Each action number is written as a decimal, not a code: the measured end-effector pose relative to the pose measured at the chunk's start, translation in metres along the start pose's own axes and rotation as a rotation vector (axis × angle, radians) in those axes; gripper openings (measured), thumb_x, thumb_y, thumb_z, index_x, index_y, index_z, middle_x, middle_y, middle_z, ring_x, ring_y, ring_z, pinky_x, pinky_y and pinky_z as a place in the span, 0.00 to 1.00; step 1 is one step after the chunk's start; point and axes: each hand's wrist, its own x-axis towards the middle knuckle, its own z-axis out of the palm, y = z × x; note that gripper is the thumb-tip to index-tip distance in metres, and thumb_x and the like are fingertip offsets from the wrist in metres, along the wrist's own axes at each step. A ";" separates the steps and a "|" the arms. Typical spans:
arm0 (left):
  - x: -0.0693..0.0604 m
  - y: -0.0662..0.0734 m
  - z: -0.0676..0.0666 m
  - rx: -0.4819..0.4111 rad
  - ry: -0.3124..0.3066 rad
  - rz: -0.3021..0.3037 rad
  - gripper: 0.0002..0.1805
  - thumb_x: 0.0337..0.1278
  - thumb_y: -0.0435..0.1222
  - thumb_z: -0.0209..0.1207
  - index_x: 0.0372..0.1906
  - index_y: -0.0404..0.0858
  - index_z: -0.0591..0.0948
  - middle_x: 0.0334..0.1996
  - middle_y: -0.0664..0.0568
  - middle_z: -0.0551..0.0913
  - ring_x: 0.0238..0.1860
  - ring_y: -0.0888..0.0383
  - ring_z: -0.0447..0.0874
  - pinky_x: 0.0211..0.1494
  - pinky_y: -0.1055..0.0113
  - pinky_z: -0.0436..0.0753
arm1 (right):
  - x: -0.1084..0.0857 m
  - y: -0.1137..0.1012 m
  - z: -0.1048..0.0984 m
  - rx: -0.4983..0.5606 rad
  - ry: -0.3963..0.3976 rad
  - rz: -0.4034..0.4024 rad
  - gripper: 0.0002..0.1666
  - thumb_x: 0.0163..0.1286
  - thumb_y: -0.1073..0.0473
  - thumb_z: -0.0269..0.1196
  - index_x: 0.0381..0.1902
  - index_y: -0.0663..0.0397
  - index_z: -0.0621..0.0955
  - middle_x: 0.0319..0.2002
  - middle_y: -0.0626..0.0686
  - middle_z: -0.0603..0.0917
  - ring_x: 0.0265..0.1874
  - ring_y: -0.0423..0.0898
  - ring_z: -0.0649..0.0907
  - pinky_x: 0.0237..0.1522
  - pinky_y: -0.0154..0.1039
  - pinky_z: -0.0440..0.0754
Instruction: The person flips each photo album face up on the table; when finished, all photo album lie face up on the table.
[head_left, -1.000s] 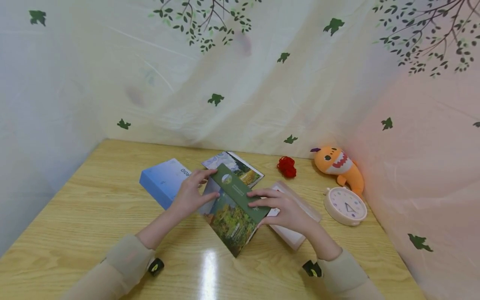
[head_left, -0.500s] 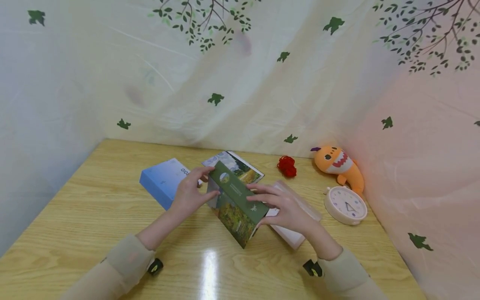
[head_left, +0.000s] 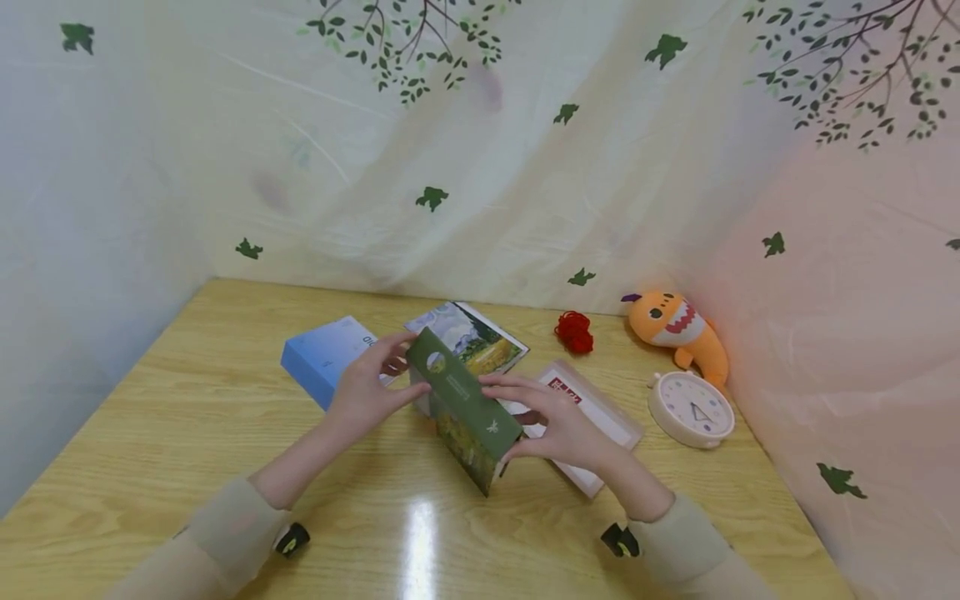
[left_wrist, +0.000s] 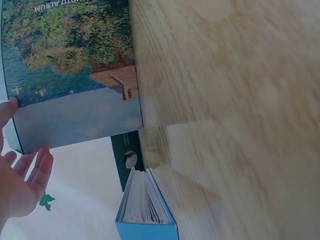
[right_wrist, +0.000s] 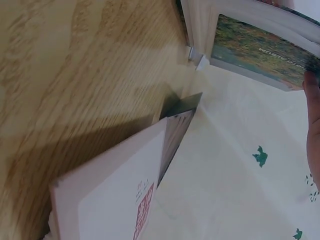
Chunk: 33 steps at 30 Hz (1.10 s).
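Both hands hold a photo album [head_left: 463, 392] with a green spine and a painted landscape cover, spine up and tilted above the table. My left hand [head_left: 371, 383] grips the far left end of the spine. At the near right end, my right hand [head_left: 558, 421] grips it with fingers over the spine and thumb below. In the left wrist view the cover [left_wrist: 75, 55] shows a path by water and the words PHOTO ALBUM. The right wrist view shows the album's painted cover [right_wrist: 260, 52] and page edges. Behind it lies a second painted album [head_left: 476, 333].
A blue album [head_left: 318, 358] lies left, near my left hand. A pink-and-white book [head_left: 600, 425] with a red label lies right. Further right are red yarn [head_left: 574, 332], an orange plush shark [head_left: 678, 329] and a round clock [head_left: 692, 410]. A patterned curtain [head_left: 480, 167] hangs behind the table.
The held album has shifted slightly left and tipped more upright, so its front cover shows less. Both hands have moved left with it. More of the pink-and-white book is visible.
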 end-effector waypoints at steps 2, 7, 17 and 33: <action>-0.001 0.001 -0.003 -0.004 -0.011 -0.022 0.39 0.40 0.40 0.74 0.62 0.43 0.71 0.41 0.50 0.82 0.39 0.54 0.83 0.43 0.56 0.84 | 0.001 0.000 0.002 0.019 0.000 0.008 0.45 0.48 0.62 0.74 0.65 0.58 0.70 0.67 0.58 0.68 0.61 0.47 0.73 0.42 0.37 0.84; -0.005 0.002 -0.011 -0.008 -0.040 -0.047 0.40 0.42 0.40 0.73 0.64 0.44 0.70 0.41 0.50 0.82 0.41 0.55 0.82 0.45 0.56 0.83 | 0.003 -0.002 0.008 0.082 0.005 0.006 0.48 0.47 0.64 0.74 0.67 0.56 0.68 0.66 0.59 0.69 0.62 0.47 0.72 0.43 0.39 0.84; -0.016 -0.008 -0.022 -0.043 -0.083 -0.021 0.39 0.42 0.38 0.73 0.64 0.41 0.69 0.44 0.49 0.80 0.42 0.53 0.83 0.45 0.56 0.83 | 0.008 -0.010 0.021 0.262 -0.081 0.117 0.46 0.52 0.63 0.72 0.67 0.49 0.64 0.68 0.55 0.67 0.65 0.52 0.70 0.45 0.42 0.83; -0.037 -0.019 -0.033 -0.100 -0.161 -0.068 0.38 0.39 0.33 0.74 0.58 0.34 0.67 0.45 0.44 0.78 0.44 0.48 0.81 0.49 0.56 0.82 | 0.010 -0.007 0.040 0.098 -0.247 0.026 0.38 0.58 0.59 0.70 0.65 0.47 0.68 0.69 0.53 0.65 0.65 0.50 0.68 0.51 0.39 0.81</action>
